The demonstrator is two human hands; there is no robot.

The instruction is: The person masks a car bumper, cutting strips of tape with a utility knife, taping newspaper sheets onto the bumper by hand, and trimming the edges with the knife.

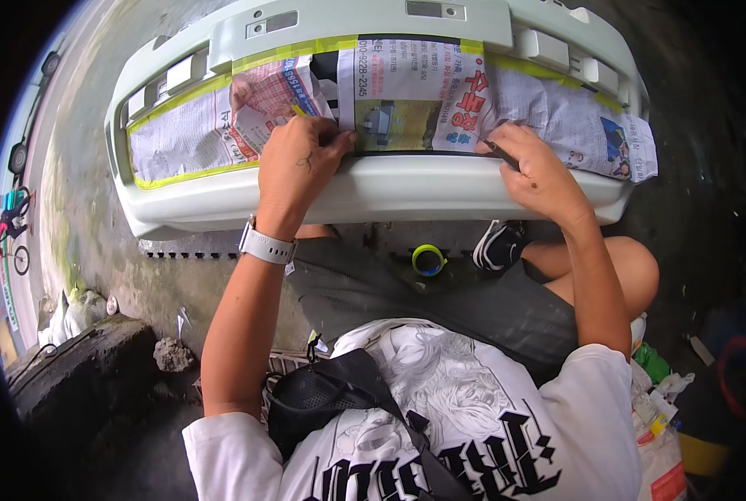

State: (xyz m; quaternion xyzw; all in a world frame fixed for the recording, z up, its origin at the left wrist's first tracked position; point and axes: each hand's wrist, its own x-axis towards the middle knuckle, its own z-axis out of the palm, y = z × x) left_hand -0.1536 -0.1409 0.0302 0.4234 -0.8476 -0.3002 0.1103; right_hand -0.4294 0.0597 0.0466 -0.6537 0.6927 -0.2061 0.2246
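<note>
A pale white car bumper (373, 190) lies across the ground before me. Newspaper sheets (398, 92) cover its long opening, edged with yellow masking tape (193, 174). My left hand (302, 159) is closed at the lower edge of the newspaper, left of the middle, with thumb and fingertips together on the paper. A dark gap (326, 71) shows between two sheets above it. My right hand (536, 167) grips a slim black tool (502, 156), perhaps a cutter, at the paper's lower edge. The tool's tip is hidden.
A roll of yellow tape (428, 260) sits on the ground between the bumper and my legs. A black respirator-like mask (331, 388) hangs at my chest. Left are a stone ledge (81, 367) and a cyclist (10, 225); litter (657, 392) lies at right.
</note>
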